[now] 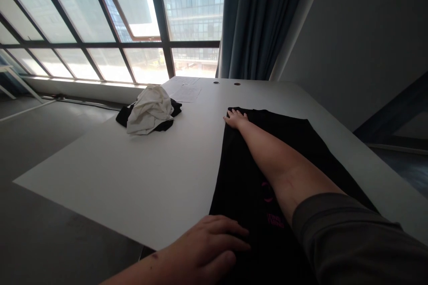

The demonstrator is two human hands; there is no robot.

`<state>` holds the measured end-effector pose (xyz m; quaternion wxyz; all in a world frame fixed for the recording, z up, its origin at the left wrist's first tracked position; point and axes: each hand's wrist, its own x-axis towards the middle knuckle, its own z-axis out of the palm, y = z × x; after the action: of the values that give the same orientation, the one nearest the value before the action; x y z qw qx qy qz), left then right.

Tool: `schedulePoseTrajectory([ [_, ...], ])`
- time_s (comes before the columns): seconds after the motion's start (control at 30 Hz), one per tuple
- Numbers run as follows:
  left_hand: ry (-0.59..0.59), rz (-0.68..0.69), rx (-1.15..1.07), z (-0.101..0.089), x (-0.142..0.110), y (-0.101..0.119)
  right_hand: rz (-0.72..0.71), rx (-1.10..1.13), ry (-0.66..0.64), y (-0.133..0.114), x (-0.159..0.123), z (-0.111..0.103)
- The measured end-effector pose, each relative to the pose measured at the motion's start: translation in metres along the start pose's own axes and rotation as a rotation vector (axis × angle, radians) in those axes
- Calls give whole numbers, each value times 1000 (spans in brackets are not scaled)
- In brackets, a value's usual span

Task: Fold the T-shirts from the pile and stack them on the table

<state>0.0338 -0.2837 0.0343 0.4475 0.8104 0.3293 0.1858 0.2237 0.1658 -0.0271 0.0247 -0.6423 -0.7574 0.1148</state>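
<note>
A black garment (247,160) with a small pink print (274,220) lies spread over the table; its exact kind is hard to tell in the dim light. Stretched far forward, my right hand (236,118) rests flat on the garment's far left corner, fingers spread. My left hand (216,247) is at the near left edge of the garment, palm down, with its fingers extended over the black cloth. Part of the garment is hidden beneath my right forearm and sleeve.
The white table (160,182) carries a crumpled white cloth (150,109) on top of black cloth (124,116) at the left. Paper sheets (187,91) lie at the far edge. Windows, a blue curtain (257,22) and a dark wall stand beyond.
</note>
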Motion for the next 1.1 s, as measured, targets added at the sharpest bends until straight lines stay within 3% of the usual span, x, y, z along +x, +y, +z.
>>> schedulePoseTrajectory([
  [0.13,110,-140,6,-1,1,-1,-62,21,19,3,-5,-6],
  [0.23,199,-222,109,-5,5,-12,-111,28,77,28,-23,-23],
  [0.33,280,-323,272,-19,17,-30,-46,24,160,88,-56,-48],
  [0.47,243,-362,474,-44,52,-58,123,43,231,196,-120,-69],
  [0.57,245,-325,518,-62,95,-76,205,83,219,263,-171,-65],
  [0.63,255,-320,530,-75,130,-85,204,132,219,291,-197,-54],
  [0.73,336,-379,500,-98,187,-100,122,233,245,309,-215,-39],
  [0.87,387,-407,557,-125,247,-121,88,162,227,309,-211,-35],
  [0.97,391,-392,600,-139,269,-134,102,104,205,308,-207,-36],
  [1.1,382,-356,633,-147,279,-146,126,55,191,308,-204,-32],
])
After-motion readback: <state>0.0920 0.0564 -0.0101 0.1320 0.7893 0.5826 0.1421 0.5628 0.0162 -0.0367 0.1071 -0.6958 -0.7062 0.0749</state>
